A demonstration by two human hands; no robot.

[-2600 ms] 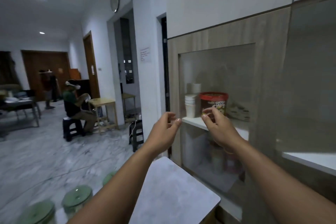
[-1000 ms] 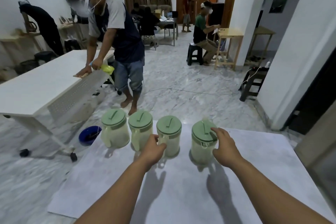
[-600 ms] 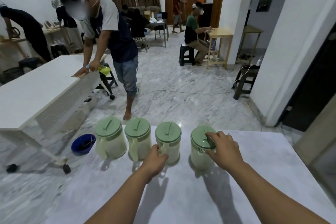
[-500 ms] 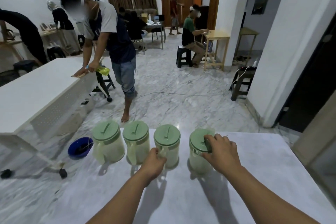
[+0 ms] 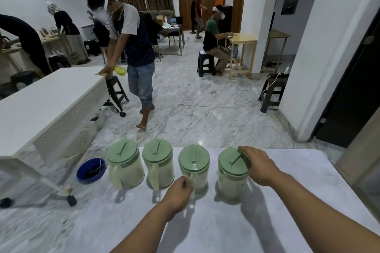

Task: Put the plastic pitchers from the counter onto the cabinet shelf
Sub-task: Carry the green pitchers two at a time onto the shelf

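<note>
On the tabletop: four pitchers in a row.
My left hand grips the third pitcher's handle; my right hand clasps the fourth pitcher's lid.

Both forearms are bare to the frame edge, with no sleeves, watch or rings on the left hand or right hand.

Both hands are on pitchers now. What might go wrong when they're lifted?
The right hand holds the rightmost pitcher only by its lid; the lid may pop off. The left hand lifts the third pitcher by its handle, and that pitcher stands close beside the second pitcher, so a swing may knock it.
</note>
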